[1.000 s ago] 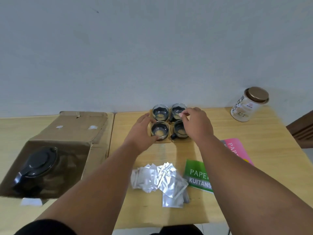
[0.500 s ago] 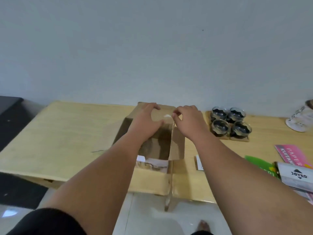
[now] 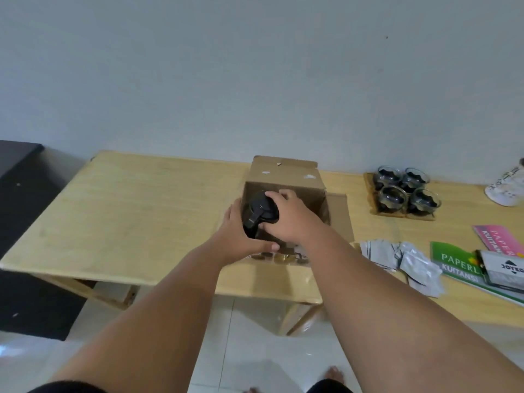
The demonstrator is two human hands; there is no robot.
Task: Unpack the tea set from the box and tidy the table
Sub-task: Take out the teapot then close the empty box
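Note:
An open cardboard box [image 3: 286, 177] stands on the wooden table [image 3: 136, 211], near the middle. A teapot with a black lid and handle [image 3: 259, 212] sits at the box's opening. My left hand [image 3: 241, 239] wraps around the pot's left and lower side. My right hand [image 3: 289, 215] grips it from the right, fingers over the lid. The pot's body is mostly hidden by my hands. Several glass cups [image 3: 402, 188] sit on a wooden tray [image 3: 371, 211] at the back right.
Silver foil sachets [image 3: 408, 262] lie right of the box. Further right are a green booklet [image 3: 453, 265], a pink booklet [image 3: 493, 236] and a grey packet [image 3: 507, 268]. A white jar [image 3: 507, 185] stands at the far right. A dark cabinet [image 3: 17, 171] stands left of the table.
My hands left the cups, went to the box flaps, and now hold the teapot at the box opening. The view has shifted left.

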